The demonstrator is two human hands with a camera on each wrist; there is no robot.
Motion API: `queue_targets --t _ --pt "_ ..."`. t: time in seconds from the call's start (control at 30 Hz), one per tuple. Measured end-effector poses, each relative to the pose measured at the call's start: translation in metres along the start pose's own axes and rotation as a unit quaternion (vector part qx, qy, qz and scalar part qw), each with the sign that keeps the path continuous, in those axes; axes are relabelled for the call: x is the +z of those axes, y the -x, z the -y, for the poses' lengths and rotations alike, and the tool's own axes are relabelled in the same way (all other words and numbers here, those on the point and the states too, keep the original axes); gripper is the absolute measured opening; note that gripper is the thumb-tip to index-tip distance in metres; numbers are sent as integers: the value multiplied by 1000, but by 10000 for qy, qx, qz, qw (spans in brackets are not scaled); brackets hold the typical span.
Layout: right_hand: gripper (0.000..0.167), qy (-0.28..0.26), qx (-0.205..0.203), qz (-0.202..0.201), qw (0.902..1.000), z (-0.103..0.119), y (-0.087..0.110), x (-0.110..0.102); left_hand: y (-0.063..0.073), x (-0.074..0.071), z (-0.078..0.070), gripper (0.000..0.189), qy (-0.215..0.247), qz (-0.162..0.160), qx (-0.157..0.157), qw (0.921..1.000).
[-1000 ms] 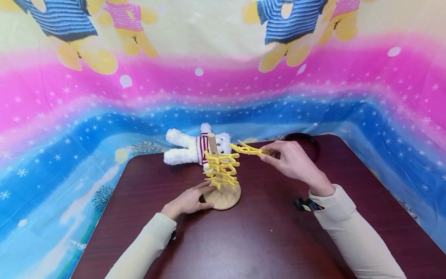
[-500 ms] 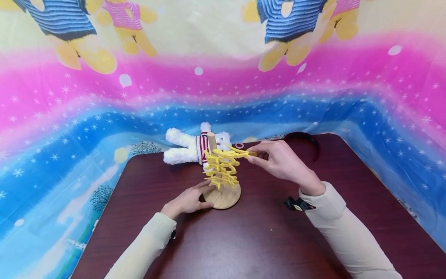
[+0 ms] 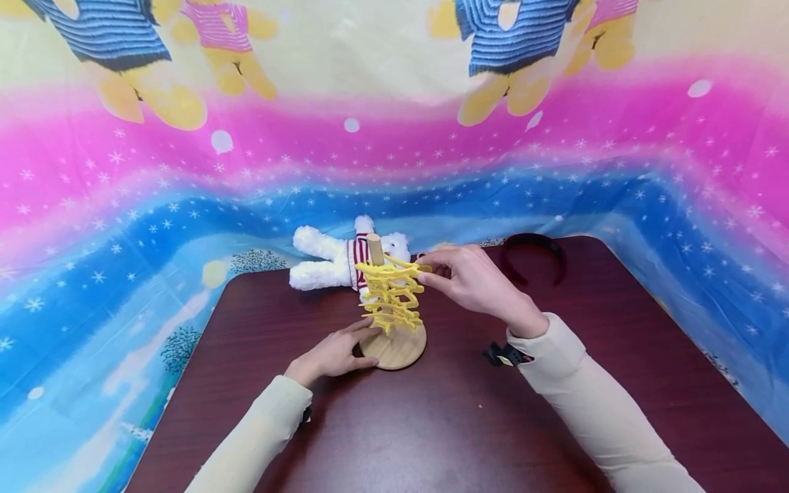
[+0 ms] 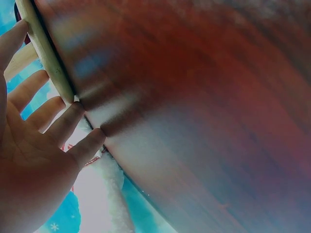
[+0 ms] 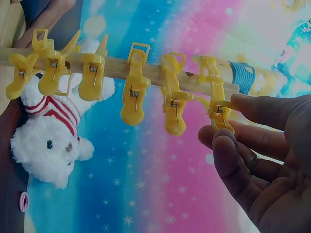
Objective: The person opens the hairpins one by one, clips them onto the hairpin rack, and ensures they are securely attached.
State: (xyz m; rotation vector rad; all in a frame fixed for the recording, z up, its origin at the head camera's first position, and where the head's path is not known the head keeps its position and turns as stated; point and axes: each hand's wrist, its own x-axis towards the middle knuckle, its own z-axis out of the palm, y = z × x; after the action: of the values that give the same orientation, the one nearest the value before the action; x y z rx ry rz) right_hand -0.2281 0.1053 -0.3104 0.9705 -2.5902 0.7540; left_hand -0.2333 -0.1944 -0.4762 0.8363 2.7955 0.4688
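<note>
My right hand (image 3: 477,284) pinches a yellow spring clip (image 5: 219,115) between thumb and fingers, its jaws around the top end of a wooden post (image 3: 374,248). Several more yellow spring clips (image 5: 133,94) sit in a row along the post below it. The post rises from a round wooden base (image 3: 397,352) on the table. At the left edge of that base rests my left hand (image 3: 333,352), its fingers fairly straight and spread. In the left wrist view the fingertips (image 4: 99,138) reach down to the tabletop beside the base's rim.
A white plush bear (image 3: 320,263) in a red-striped sweater lies right behind the post. A dark headband (image 3: 533,239) lies at the back right of the brown table (image 3: 431,431). Near the bear's head is a small pink ring (image 5: 24,201). A patterned cloth (image 3: 394,150) surrounds the table.
My right hand has moved left with its yellow clip, from beside the post up to the post's upper end. The left hand has stayed at the base.
</note>
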Motion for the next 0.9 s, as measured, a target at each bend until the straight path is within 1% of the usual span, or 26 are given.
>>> queue_targets --t 0.1,0.3,0.57,0.7,0.9 --pt "22 -22 -37 -14 10000 3 -4 2 0 0 0 65 6 -12 0 10000" --pt "23 35 -59 62 10000 6 -11 4 0 0 1 66 -16 42 -91 9999" --pt "23 78 -71 118 9999 8 -17 5 -1 1 2 66 41 28 -56 10000" --pt "23 39 -24 137 9999 8 -18 5 -1 2 2 65 24 -25 15 10000" --pt "26 -30 164 209 9996 6 -21 4 0 1 2 64 31 -16 6 10000"
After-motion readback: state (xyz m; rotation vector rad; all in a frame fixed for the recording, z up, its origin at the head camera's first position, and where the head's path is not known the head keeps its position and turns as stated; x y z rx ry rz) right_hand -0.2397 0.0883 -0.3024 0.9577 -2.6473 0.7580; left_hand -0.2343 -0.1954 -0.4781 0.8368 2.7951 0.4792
